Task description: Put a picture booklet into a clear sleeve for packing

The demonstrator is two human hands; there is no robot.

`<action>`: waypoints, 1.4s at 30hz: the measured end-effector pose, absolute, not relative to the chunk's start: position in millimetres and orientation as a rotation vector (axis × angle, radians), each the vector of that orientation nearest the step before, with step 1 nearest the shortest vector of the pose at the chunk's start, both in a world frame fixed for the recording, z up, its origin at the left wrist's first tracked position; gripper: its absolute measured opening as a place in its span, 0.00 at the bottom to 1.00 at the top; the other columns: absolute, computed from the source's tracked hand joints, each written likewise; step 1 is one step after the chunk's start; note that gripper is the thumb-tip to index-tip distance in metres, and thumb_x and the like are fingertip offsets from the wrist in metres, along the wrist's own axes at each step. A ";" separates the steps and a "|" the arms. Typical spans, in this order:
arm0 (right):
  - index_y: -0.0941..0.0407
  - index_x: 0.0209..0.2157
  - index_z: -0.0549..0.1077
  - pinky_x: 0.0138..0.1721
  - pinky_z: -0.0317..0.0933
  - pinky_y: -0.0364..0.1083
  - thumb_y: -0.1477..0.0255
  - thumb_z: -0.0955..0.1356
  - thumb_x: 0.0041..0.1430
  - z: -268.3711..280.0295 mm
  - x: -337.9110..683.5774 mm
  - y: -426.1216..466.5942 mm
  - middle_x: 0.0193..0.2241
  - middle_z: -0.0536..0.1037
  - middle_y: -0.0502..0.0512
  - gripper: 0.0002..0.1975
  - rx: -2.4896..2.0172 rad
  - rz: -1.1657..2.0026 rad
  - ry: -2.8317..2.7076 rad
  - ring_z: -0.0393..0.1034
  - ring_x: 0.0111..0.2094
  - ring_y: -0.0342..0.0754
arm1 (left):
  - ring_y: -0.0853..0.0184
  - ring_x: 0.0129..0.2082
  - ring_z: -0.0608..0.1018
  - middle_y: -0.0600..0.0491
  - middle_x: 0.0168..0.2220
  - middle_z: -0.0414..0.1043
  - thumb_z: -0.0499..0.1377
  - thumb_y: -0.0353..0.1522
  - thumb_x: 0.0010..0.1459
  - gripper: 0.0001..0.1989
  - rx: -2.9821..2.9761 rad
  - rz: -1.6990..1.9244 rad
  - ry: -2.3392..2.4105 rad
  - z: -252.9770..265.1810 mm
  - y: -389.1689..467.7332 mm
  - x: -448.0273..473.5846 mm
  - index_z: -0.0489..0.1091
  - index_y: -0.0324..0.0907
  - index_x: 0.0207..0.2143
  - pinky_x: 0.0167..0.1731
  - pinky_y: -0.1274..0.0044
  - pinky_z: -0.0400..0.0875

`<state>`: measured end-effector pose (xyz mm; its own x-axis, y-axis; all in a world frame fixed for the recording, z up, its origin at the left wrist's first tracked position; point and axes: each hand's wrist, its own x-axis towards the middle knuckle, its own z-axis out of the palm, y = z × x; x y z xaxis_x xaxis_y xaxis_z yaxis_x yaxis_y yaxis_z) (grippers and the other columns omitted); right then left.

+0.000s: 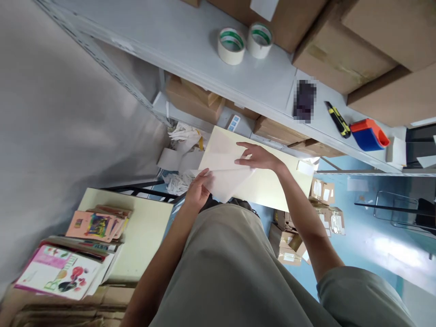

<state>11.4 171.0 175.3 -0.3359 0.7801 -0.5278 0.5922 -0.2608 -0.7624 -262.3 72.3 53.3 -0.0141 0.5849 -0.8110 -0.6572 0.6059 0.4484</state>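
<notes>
A thin, translucent white sheet [225,184] lies over the pale-yellow rectangular surface [267,188], one straight edge running left to right, a corner pointing near. The left hand [198,189] pinches its left end; the right hand [259,156] spreads its fingers at right, its grip unclear.

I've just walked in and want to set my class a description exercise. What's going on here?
A person is handling a thin, whitish sheet at a pale table. The left hand holds it near its left edge; the right hand is over it, fingers spread, though contact is hard to tell. Tape rolls and a cutter lie on the shelf; books are stacked at the left.
</notes>
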 end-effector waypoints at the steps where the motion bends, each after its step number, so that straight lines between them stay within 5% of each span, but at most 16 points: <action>1: 0.51 0.76 0.72 0.43 0.79 0.51 0.53 0.85 0.61 174.8 31.1 163.1 0.52 0.90 0.61 0.48 -1.739 1.657 -1.808 0.85 0.35 0.54 | 0.66 0.39 0.88 0.49 0.45 0.87 0.73 0.19 0.55 0.18 -0.069 0.986 1.263 50.7 69.4 -248.2 0.83 0.43 0.46 0.40 0.78 0.84; 5: 0.51 0.73 0.76 0.39 0.78 0.51 0.54 0.87 0.55 165.1 112.6 128.5 0.52 0.91 0.61 0.48 -1.851 1.747 -1.751 0.83 0.28 0.51 | 0.70 0.35 0.86 0.51 0.38 0.86 0.70 0.17 0.53 0.19 -0.066 1.020 1.379 39.1 54.6 -195.8 0.83 0.41 0.46 0.39 0.82 0.82; 11: 0.53 0.40 0.87 0.34 0.70 0.47 0.58 0.87 0.49 142.0 209.7 76.1 0.33 0.89 0.54 0.21 -1.839 1.900 -1.941 0.83 0.34 0.55 | 0.66 0.39 0.87 0.49 0.43 0.87 0.70 0.17 0.51 0.22 -0.004 1.014 1.500 12.5 34.2 -144.5 0.84 0.42 0.47 0.43 0.79 0.83; 15: 0.53 0.32 0.86 0.34 0.65 0.46 0.60 0.85 0.47 129.9 257.7 44.9 0.29 0.86 0.50 0.15 -1.713 2.070 -2.005 0.81 0.34 0.53 | 0.69 0.38 0.85 0.50 0.43 0.86 0.68 0.15 0.50 0.23 -0.030 1.027 1.592 -1.2 30.8 -123.3 0.83 0.42 0.46 0.41 0.80 0.82; 23: 0.53 0.33 0.85 0.44 0.71 0.48 0.65 0.78 0.55 125.0 342.8 16.5 0.39 0.91 0.55 0.07 -1.798 1.972 -1.913 0.85 0.45 0.58 | 0.71 0.38 0.84 0.54 0.41 0.83 0.68 0.16 0.49 0.29 -0.007 1.026 1.727 -10.9 22.7 -96.1 0.81 0.46 0.52 0.37 0.84 0.81; 30: 0.55 0.33 0.80 0.40 0.71 0.45 0.73 0.70 0.67 100.8 367.4 17.8 0.36 0.90 0.58 0.07 -2.196 1.590 -1.591 0.83 0.35 0.49 | 0.70 0.44 0.85 0.50 0.56 0.84 0.70 0.19 0.50 0.31 0.081 1.062 1.787 -16.1 12.9 -93.7 0.80 0.49 0.56 0.41 0.84 0.81; 42: 0.57 0.45 0.85 0.41 0.66 0.43 0.76 0.68 0.75 50.7 366.2 25.4 0.43 0.92 0.59 0.11 -2.464 1.454 -1.766 0.84 0.41 0.50 | 0.69 0.40 0.86 0.49 0.45 0.85 0.75 0.24 0.55 0.21 -0.044 0.904 1.763 -54.2 12.5 -103.1 0.79 0.46 0.50 0.46 0.79 0.81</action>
